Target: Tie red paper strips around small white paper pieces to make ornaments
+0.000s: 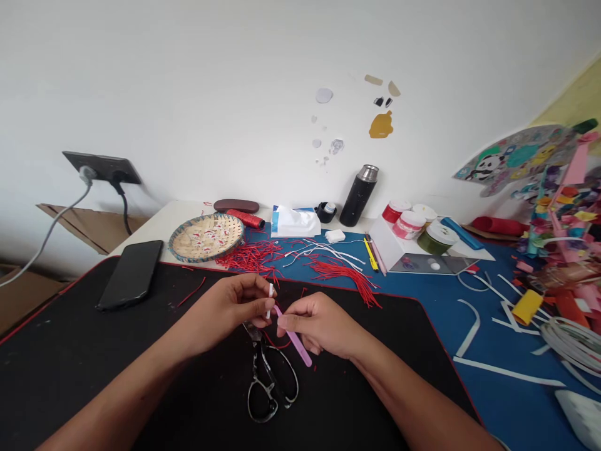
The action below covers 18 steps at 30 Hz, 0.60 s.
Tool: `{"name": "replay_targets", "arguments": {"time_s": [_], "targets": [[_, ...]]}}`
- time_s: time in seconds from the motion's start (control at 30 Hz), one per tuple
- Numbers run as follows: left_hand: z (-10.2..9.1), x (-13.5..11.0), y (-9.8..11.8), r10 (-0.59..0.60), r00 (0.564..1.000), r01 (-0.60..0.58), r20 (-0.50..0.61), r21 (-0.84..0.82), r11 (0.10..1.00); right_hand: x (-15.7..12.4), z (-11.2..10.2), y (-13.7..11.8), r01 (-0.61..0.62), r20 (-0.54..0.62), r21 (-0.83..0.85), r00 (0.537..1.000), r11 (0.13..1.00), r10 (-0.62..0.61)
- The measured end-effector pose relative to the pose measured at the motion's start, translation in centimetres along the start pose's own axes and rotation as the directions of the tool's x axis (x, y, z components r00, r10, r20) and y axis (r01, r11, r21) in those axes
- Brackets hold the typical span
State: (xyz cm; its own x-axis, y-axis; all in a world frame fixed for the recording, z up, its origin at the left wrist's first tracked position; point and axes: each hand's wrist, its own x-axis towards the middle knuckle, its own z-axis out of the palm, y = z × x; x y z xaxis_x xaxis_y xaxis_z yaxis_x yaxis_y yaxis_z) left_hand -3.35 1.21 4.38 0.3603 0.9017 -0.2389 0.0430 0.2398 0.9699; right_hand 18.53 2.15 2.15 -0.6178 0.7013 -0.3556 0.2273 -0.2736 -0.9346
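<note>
My left hand [246, 302] pinches a short, narrow white strip [270, 294] upright between thumb and fingers. My right hand [319, 322] is closed on a slim tool with a flat lilac handle [299, 348]; its tip points at the white strip, and I cannot make out whether the two touch. Below both hands, scissors [272, 388] with worn black handles lie on the black mat [197, 388], their blades partly under my left hand. A bit of red cord shows by the scissors.
Behind the hands lie red cords [251, 255], white cords [323, 249] and a yellow cutter [370, 254]. A woven basket [176, 241] with small red-white pieces and a phone [131, 275] are at left. A black flask [359, 197] stands at the back; paper strips [509, 371] lie right.
</note>
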Motion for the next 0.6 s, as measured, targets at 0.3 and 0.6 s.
{"name": "replay_targets", "arguments": {"time_s": [0.3, 0.6], "targets": [[-0.12, 0.27, -0.50, 0.025, 1.000, -0.025, 0.006, -0.006, 1.000, 0.19, -0.10, 0.51, 0.006, 0.064, 0.124, 0.998, 0.992, -0.014], [-0.10, 0.74, -0.91, -0.017, 0.997, -0.001, -0.074, -0.239, 0.971, 0.30, 0.03, 0.39, 0.137, -0.025, 0.066, 0.990, 0.988, -0.136]]}}
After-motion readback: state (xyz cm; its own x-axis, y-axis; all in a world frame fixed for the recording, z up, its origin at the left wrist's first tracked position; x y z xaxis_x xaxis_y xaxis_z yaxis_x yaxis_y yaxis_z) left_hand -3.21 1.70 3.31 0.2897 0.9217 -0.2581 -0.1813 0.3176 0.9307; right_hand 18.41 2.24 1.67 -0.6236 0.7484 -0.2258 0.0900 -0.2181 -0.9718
